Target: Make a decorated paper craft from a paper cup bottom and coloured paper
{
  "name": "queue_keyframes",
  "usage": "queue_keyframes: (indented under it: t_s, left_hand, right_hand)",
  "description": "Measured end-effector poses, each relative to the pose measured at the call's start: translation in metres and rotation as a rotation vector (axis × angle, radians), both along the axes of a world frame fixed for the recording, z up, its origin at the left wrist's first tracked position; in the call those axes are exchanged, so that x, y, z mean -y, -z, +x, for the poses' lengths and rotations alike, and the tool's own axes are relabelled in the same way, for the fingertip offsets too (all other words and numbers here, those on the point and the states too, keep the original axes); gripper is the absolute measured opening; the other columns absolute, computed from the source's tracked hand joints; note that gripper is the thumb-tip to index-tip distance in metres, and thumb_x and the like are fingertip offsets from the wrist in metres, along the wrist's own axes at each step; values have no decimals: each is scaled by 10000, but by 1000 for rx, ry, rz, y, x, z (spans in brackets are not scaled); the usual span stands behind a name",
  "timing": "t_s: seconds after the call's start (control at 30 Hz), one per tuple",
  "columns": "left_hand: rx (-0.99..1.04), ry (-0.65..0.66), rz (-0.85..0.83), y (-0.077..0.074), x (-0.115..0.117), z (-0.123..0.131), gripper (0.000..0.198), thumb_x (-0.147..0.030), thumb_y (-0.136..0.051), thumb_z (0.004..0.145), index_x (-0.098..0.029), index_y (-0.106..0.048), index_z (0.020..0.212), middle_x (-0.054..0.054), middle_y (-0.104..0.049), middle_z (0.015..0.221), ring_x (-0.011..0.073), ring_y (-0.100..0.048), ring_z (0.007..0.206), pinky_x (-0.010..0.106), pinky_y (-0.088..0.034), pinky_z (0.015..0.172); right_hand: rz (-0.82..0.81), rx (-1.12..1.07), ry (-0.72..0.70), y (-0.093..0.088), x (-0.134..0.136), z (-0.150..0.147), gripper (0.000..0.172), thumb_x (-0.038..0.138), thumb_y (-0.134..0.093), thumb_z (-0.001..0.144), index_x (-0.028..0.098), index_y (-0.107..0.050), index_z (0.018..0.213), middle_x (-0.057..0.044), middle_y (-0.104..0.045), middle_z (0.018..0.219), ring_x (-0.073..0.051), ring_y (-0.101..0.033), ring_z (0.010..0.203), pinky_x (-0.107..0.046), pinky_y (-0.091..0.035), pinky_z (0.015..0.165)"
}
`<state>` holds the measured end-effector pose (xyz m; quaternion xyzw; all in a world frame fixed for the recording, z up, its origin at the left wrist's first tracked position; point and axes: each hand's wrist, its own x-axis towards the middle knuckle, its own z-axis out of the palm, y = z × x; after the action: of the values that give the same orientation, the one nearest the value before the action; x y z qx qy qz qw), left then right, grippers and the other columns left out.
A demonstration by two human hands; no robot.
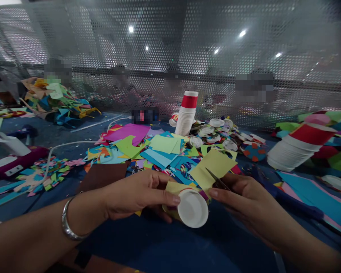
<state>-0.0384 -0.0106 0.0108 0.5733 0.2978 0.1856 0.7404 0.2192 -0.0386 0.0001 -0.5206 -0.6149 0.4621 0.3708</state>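
In the head view, the person's left hand (139,194) is gripping a small white paper cup (192,208) lying on its side, fingers curled over the top and thumb beneath. The cup's round base is facing the camera, so what it holds cannot be told. A pale yellow paper sheet (214,167) is wrapping around the cup's wall and rising behind it. The cup is hovering just above the near edge of the dark blue table (170,246), between the two hands.

The right hand (240,197) is closing around a pair of dark metal scissors (217,181), whose blades are biting into the lower edge of the yellow sheet. A silver bangle (69,223) is sitting on the left wrist.

Further back, an upright stack of white paper cups with a red-banded top cup (186,113) is standing, each cup nested in the next. A second red-and-white nested stack (297,147) is lying tilted at the right. Between them, loose white round cup pieces (213,131) are lying scattered. A heap of coloured paper offcuts (147,151) is spreading across the table's middle, in front of a perforated metal screen (170,57).
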Motion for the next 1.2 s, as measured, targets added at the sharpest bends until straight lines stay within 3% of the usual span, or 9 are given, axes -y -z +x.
queue_keyframes:
  t_s: [0.13, 0.47, 0.63, 0.83, 1.0, 1.2]
  left_hand:
    - [20, -17, 118, 2, 2, -1, 247, -279, -745, 830, -166, -730, 1050, 29, -693, 958, 100, -607, 800, 217, -517, 732]
    - [44, -49, 166, 9, 0, 4, 335, -384, -756, 820, -132, -701, 1033, 23, -648, 863, 103, -535, 750, 226, -430, 693]
    - [35, -107, 175, 11, 3, 5, 358, -410, -790, 770, -155, -698, 1004, 31, -676, 912, 140, -580, 805, 242, -435, 714]
    - [105, -138, 61, 10, 2, 4, 319, -312, -752, 823, -157, -670, 1090, 62, -702, 1039, 165, -620, 947, 276, -442, 849]
    - [130, -218, -22, 4, -3, 5, 251, -207, -756, 790, -145, -677, 1020, 39, -711, 984, 127, -613, 912, 235, -432, 843]
    - [82, -105, 66, 9, -3, 5, 261, -123, -722, 759, -177, -592, 979, -23, -614, 878, 95, -520, 782, 214, -373, 687]
  right_hand:
    - [-109, -62, -2, 2, -1, 0, 270, 464, -752, 801, 219, -714, 907, -35, -683, 775, -188, -627, 689, -284, -514, 600]
    - [-188, -106, 20, -1, -3, -1, 274, 456, -782, 773, 219, -716, 894, -20, -598, 628, -197, -585, 612, -311, -499, 565]
    - [-206, -128, 49, -3, -4, -3, 300, 467, -813, 732, 226, -696, 867, 25, -530, 616, -131, -460, 523, -254, -412, 479]
    - [-238, -178, 156, -8, -4, -5, 412, 553, -798, 741, 194, -597, 768, 88, -329, 556, -56, -220, 470, -175, -183, 394]
    - [-249, -251, 169, -6, -6, -3, 383, 515, -800, 761, 201, -581, 783, 91, -346, 563, -46, -193, 460, -167, -139, 376]
    - [-275, -301, 129, -7, -5, -6, 331, 432, -800, 786, 203, -562, 780, 93, -380, 573, -39, -181, 445, -193, -125, 390]
